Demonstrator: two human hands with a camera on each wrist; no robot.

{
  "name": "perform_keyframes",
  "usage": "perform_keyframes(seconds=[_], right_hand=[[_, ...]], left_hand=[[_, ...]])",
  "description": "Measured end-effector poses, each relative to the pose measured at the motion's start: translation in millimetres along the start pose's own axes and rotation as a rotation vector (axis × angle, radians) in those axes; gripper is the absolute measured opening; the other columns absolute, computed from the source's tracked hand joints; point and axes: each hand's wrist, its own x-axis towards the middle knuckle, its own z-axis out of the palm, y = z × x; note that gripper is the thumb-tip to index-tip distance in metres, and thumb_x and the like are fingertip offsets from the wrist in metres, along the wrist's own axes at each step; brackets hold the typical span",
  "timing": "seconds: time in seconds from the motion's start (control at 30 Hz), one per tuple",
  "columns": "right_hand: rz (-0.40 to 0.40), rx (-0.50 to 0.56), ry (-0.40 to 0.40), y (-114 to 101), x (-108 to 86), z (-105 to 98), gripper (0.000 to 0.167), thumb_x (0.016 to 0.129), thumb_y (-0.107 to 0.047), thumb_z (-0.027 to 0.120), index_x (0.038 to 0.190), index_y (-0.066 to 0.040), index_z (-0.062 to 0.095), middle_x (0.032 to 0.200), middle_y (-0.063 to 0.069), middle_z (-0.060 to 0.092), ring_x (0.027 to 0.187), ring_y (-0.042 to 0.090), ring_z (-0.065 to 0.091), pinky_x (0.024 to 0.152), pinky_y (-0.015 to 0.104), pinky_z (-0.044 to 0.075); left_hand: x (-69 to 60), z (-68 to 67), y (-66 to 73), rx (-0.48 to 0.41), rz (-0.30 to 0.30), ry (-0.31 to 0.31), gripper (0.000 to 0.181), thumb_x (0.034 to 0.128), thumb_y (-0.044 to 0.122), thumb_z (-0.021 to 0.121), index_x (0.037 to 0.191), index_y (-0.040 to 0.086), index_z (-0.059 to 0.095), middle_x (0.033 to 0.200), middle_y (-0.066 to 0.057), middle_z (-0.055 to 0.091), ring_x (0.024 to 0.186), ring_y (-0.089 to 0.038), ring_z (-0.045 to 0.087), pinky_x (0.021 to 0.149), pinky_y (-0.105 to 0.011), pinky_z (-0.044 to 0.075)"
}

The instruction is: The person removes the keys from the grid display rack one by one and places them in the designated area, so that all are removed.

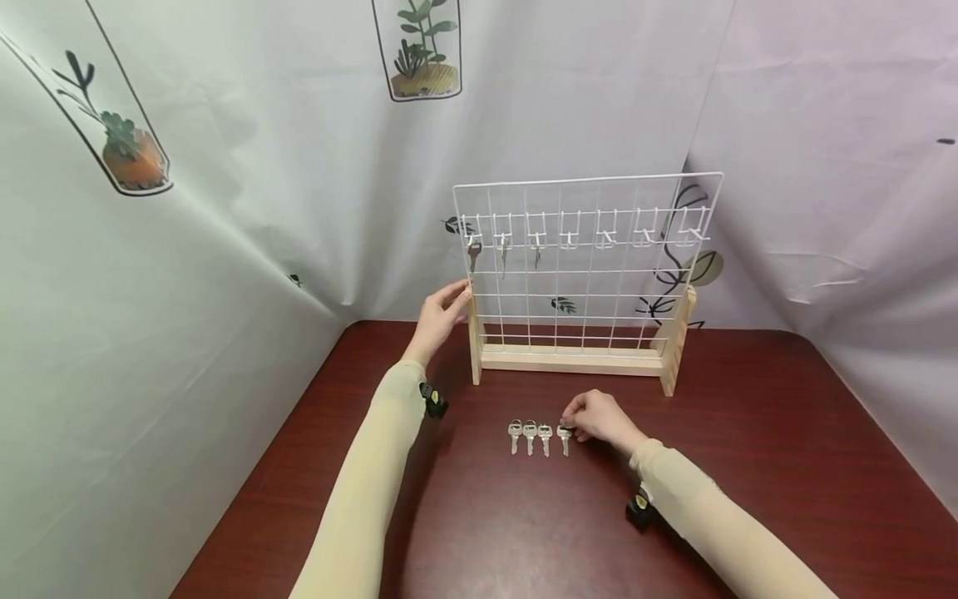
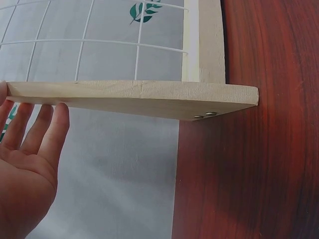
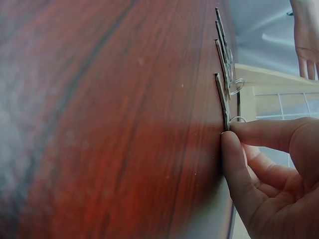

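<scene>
A white wire grid rack point(image 1: 580, 295) stands in a wooden base, several hooks along its upper part. My left hand point(image 1: 441, 318) holds the top of its left wooden post point(image 2: 134, 94), with the fingers along the outer face and the thumb at the edge. On the table, my right hand point(image 1: 602, 418) pinches the head of the rightmost silver key point(image 1: 565, 441) between thumb and index finger. In the right wrist view this key point(image 3: 223, 99) lies flat, its small ring upright beside the fingertips. To its left lie three more keys point(image 1: 530, 438) in a row.
Three hooks at the rack's left bear a key each, one being a darker key point(image 1: 475, 254). A dark red wooden table point(image 1: 524, 532) carries everything. Behind and to the left hangs a pale printed cloth point(image 1: 224, 333).
</scene>
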Motion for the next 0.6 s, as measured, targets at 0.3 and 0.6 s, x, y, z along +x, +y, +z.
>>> perform_keyframes(seconds=[0.3,0.6], right_hand=[[-0.008,-0.014,0.006,-1,-0.5,1,0.007,0.085,0.003,0.072,0.079,0.000,0.072,0.067,0.004,0.066,0.052,0.013,0.060,0.049,0.028,0.058],[-0.014,-0.015,0.016,-2,-0.2,1,0.007,0.086,0.003,0.071,0.079,0.000,0.072,0.068,0.004,0.066,0.052,0.014,0.060,0.049,0.029,0.058]], left_hand=[[9.9,-1.4,-19.1,-0.012,0.002,-0.003,0.048,0.1037,0.021,0.060,0.144,-0.004,0.052,0.144,-0.021,0.054,0.129,-0.035,0.055,0.098,-0.052,0.053],[17.4,-0.5,-35.8,0.001,0.035,0.025,0.051,0.1022,0.030,0.063,0.142,0.000,0.056,0.141,-0.019,0.057,0.124,-0.033,0.059,0.093,-0.048,0.057]])
